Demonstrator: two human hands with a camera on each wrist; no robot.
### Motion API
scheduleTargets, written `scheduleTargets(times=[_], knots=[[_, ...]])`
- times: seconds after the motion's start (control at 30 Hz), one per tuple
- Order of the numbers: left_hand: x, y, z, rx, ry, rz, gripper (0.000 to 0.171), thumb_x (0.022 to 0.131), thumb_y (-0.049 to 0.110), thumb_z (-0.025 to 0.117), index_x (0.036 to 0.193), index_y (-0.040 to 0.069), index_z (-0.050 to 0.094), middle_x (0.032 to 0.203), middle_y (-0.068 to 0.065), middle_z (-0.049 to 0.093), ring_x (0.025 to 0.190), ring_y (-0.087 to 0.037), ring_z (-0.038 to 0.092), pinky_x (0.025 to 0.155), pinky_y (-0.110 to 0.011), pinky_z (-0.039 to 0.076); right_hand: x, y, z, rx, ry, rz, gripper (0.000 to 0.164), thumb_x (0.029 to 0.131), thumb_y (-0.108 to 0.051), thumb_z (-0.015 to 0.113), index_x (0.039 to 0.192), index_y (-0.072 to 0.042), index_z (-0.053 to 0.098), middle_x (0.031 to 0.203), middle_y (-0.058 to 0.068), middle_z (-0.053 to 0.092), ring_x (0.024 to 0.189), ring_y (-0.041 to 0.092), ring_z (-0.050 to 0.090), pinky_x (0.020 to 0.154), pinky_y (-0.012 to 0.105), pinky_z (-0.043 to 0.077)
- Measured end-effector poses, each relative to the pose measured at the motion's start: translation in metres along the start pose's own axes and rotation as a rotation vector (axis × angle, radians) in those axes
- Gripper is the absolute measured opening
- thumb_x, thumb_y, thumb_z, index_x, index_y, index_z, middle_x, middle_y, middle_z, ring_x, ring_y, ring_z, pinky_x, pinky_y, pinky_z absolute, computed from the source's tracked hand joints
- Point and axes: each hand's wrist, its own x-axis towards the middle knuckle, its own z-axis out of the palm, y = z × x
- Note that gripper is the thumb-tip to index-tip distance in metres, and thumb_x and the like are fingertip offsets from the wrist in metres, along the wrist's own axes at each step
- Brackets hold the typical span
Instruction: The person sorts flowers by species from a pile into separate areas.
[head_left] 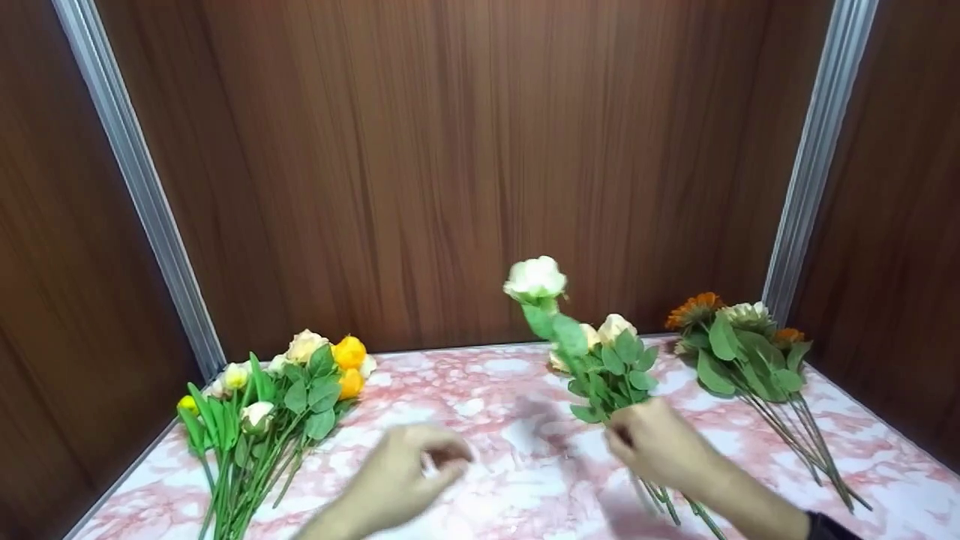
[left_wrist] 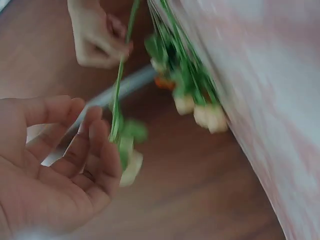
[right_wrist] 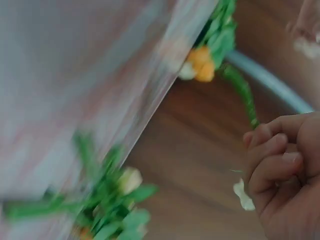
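My right hand (head_left: 660,442) pinches the green stem (right_wrist: 242,92) of a white rose (head_left: 536,277), whose bloom is raised above the table. Behind and below that hand, a bunch of cream roses (head_left: 616,328) with green leaves lies on the table. My left hand (head_left: 405,469) hovers left of it, fingers loosely curled and a gap inside the thumb, with nothing held. In the left wrist view, the left hand (left_wrist: 60,165) appears close to the blurred rose (left_wrist: 131,167); whether it touches cannot be told. The right hand (left_wrist: 97,40) grips the stem higher in that view.
At the left lies a bunch of mixed flowers with yellow blooms (head_left: 349,352), cream roses and green stems. Another bunch with orange flowers (head_left: 694,309) lies at the right. Brown wood-grain panels (head_left: 465,165) and metal posts (head_left: 821,150) stand around the pink marbled table (head_left: 465,405).
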Motion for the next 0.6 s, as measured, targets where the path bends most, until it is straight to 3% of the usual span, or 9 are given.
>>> scheduleTargets(times=[0.13,0.23,0.43,0.6], knots=[[0.003,-0.029,-0.023,0.225,0.018,-0.177,0.007,0.084,0.016,0.063,0.086,0.017,0.069,0.078,0.004,0.067,0.067,-0.004,0.058,0.06,-0.018,0.05,0.008,0.032,-0.002,-0.197,0.022,0.02,0.036,0.078,-0.011,0.062,0.05,-0.019,0.042,0.046,-0.013,0.035,0.04,0.0,0.029,0.038,0.015,0.03],[0.002,-0.059,-0.041,0.376,0.0,-0.322,0.005,0.083,0.018,0.063,0.084,0.015,0.068,0.079,0.0,0.067,0.067,-0.01,0.059,0.059,-0.025,0.052,0.009,0.053,-0.001,-0.275,0.03,-0.002,0.041,0.073,-0.008,0.062,0.046,-0.02,0.033,0.044,-0.015,0.024,0.042,0.0,0.019,0.04,0.017,0.022],[-0.021,-0.125,-0.078,0.521,-0.101,-0.609,0.014,0.08,0.022,0.064,0.077,0.009,0.062,0.074,-0.007,0.062,0.066,-0.02,0.056,0.057,-0.039,0.049,0.006,0.079,-0.001,-0.22,-0.104,0.057,0.045,0.072,-0.007,0.063,0.045,-0.021,0.03,0.041,-0.016,0.019,0.038,-0.002,0.016,0.039,0.017,0.02],[-0.039,-0.158,-0.092,0.543,-0.279,-0.694,0.021,0.072,0.013,0.068,0.083,-0.003,0.059,0.079,-0.015,0.06,0.074,-0.027,0.057,0.066,-0.045,0.052,0.006,0.085,-0.001,-0.169,-0.199,0.102,0.044,0.076,-0.013,0.068,0.044,-0.019,0.039,0.036,-0.013,0.031,0.029,-0.002,0.032,0.036,0.018,0.034]])
